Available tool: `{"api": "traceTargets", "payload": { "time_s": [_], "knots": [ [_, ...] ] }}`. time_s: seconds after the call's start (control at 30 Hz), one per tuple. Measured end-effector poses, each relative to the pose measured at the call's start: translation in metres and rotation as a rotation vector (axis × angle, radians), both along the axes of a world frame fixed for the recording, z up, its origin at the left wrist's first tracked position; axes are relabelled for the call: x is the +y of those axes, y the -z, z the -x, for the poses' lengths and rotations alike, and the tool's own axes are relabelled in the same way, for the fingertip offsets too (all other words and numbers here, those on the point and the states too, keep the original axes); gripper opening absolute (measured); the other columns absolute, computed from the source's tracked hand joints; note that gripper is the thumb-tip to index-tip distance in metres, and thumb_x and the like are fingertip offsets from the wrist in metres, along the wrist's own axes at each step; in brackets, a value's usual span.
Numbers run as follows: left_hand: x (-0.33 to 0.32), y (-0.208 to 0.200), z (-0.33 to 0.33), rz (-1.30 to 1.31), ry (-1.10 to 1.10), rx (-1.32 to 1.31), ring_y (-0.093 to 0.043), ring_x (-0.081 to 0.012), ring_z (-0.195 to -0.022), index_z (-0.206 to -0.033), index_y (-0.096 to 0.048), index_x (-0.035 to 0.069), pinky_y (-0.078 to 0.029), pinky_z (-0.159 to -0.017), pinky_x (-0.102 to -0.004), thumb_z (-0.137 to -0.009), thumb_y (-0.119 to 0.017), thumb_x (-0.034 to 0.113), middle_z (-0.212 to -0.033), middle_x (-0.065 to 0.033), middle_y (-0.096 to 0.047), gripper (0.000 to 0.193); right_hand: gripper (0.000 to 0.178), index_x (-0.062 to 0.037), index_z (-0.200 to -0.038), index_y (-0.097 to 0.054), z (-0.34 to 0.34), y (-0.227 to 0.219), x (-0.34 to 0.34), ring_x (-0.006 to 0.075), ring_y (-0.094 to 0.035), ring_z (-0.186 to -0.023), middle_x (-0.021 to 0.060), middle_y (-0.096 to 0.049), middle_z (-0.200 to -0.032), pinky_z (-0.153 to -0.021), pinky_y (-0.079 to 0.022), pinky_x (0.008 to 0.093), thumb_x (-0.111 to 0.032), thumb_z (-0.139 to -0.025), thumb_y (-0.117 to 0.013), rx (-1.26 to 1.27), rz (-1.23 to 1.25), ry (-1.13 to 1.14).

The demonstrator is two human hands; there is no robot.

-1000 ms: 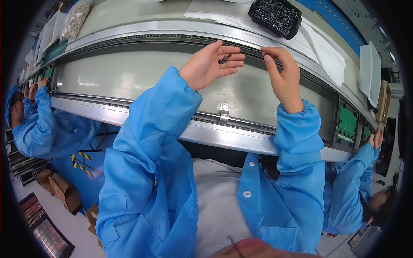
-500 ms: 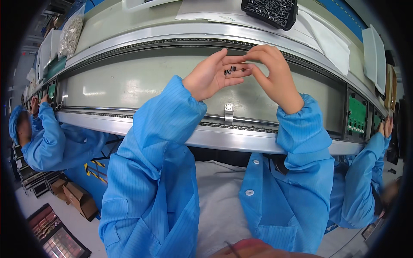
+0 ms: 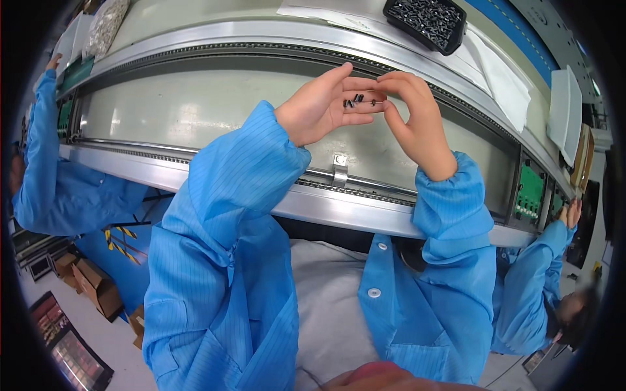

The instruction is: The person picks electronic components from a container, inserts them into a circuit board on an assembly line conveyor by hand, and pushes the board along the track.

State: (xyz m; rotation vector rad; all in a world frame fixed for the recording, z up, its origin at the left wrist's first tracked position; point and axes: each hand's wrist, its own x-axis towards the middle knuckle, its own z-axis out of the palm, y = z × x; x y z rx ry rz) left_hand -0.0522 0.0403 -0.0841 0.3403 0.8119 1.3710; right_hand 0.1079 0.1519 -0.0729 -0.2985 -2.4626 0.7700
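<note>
My left hand [image 3: 319, 104] is palm up over the conveyor, its fingers stretched out. Several small black electronic components [image 3: 355, 100] lie loose on those fingers. My right hand [image 3: 417, 117] curls in from the right, fingertips meeting the left fingertips. At the right thumb's tip is a single small black component [image 3: 373, 102], apart from the others; the fingers seem to pinch it, though their contact is partly hidden.
A chain conveyor with a metal rail [image 3: 280, 202] runs across, with a small metal clamp [image 3: 340, 171] on its near side. Green circuit boards [image 3: 529, 192] sit at right. Beyond lie a black bin [image 3: 427, 23] of dark parts and white sheets [image 3: 502, 85]. Co-workers in blue [image 3: 535, 280] flank me.
The view has shifted slightly. My hands keep nearly the same pose, with the components still on the left fingers. The co-worker at left has raised an arm toward the far side.
</note>
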Motion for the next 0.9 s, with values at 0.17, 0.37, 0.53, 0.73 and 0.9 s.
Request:
{"api": "traceTargets", "payload": {
  "time_s": [0.17,0.37,0.53,0.73,0.9],
  "knots": [
    [0.002,-0.003,-0.008,-0.009,0.032,0.040,-0.063,-0.0247,-0.108,-0.130,-0.046,-0.009,-0.051,-0.094,-0.0311,-0.102,-0.035,0.025,-0.116,-0.0187,-0.059,0.046,0.028,-0.0036,-0.102,-0.063,-0.005,-0.001,0.003,0.0242,-0.055,-0.103,0.0084,-0.060,-0.112,-0.091,-0.044,0.0326,0.004,-0.076,-0.057,0.046,0.007,0.009],
    [0.004,0.000,-0.008,-0.003,0.015,0.054,-0.062,-0.0244,-0.110,-0.132,-0.045,-0.008,-0.052,-0.093,-0.0290,-0.098,-0.039,0.014,-0.116,-0.0188,-0.059,0.041,0.026,-0.0031,-0.100,-0.063,-0.006,-0.003,0.001,0.0241,-0.055,-0.102,0.0090,-0.061,-0.111,-0.090,-0.044,0.0325,0.004,-0.076,-0.056,0.117,0.012,-0.008],
    [0.001,-0.007,-0.001,-0.017,-0.052,0.020,-0.062,-0.0275,-0.110,-0.131,-0.045,-0.009,-0.052,-0.093,-0.0304,-0.097,-0.038,0.012,-0.118,-0.0218,-0.060,0.040,0.024,-0.0029,-0.098,-0.063,0.000,0.000,-0.004,0.0239,-0.056,-0.102,0.0092,-0.061,-0.111,-0.089,-0.045,0.0326,0.003,-0.077,-0.056,0.136,0.036,-0.017],
    [-0.002,-0.011,-0.004,-0.013,-0.078,0.029,-0.062,-0.0295,-0.111,-0.131,-0.044,-0.010,-0.053,-0.092,-0.0313,-0.097,-0.036,0.012,-0.120,-0.0236,-0.059,0.041,0.022,-0.0026,-0.097,-0.064,-0.002,-0.003,-0.004,0.0239,-0.056,-0.101,0.0098,-0.061,-0.111,-0.088,-0.045,0.0326,0.003,-0.078,-0.055,0.144,0.015,-0.022],
    [0.000,-0.006,-0.006,0.031,0.001,-0.002,-0.059,-0.0286,-0.116,-0.136,-0.041,-0.008,-0.054,-0.093,-0.0292,-0.097,-0.032,0.012,-0.121,-0.0201,-0.057,0.045,0.022,-0.0025,-0.097,-0.064,-0.005,-0.004,0.001,0.0238,-0.056,-0.100,0.0106,-0.061,-0.111,-0.088,-0.045,0.0324,0.004,-0.078,-0.054,0.176,-0.048,-0.008]
  ]
}}
